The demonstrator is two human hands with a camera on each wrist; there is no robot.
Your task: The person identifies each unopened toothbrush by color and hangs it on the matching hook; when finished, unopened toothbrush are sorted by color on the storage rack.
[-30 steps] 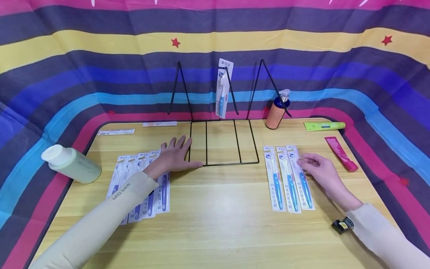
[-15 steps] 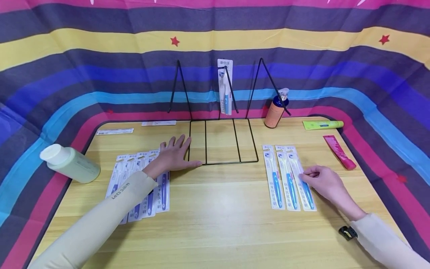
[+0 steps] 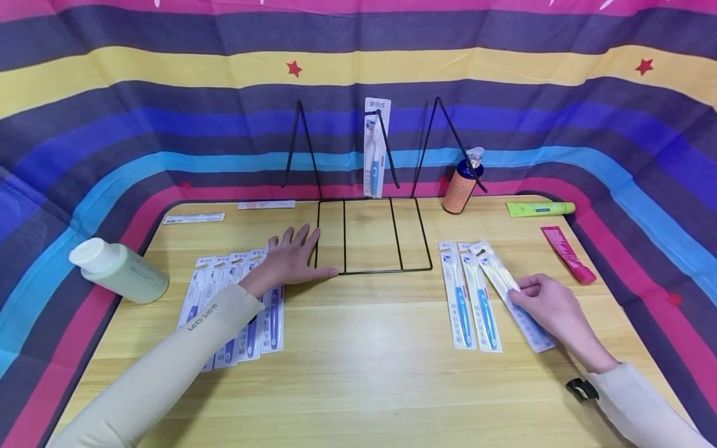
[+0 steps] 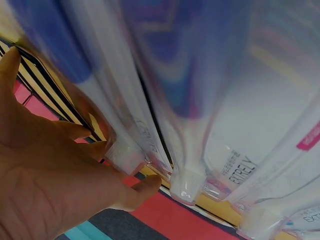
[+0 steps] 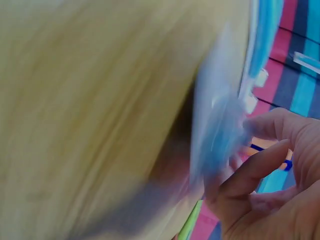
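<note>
Wooden tabletop [image 3: 358, 379]: slanted blue-white toothbrush pack [image 3: 501, 282] in the pinching right hand [image 3: 550, 306], left hand [image 3: 293, 256] spread.

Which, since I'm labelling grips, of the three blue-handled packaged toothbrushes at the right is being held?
The rightmost packaged toothbrush: the right hand pinches it, and it slants most; the leftmost one and middle one lie unheld to its left.

Reads "Lets Slim" or close to it, in dark letters along left sleeve [image 3: 168, 361]. Reads "康倍佳" at top of hanging toothbrush pack [image 3: 372, 155], far middle. Reads "纳米抗菌牙刷" lengthwise on right toothbrush packs [image 3: 458, 295]; reads likewise on left toothbrush packs [image 3: 272, 320]. Shows "EXTRELY" on latter in left wrist view. Too small to make out on green tube [image 3: 538, 210] and red tube [image 3: 562, 249], far right, and on bottle [image 3: 134, 277], left.
</note>
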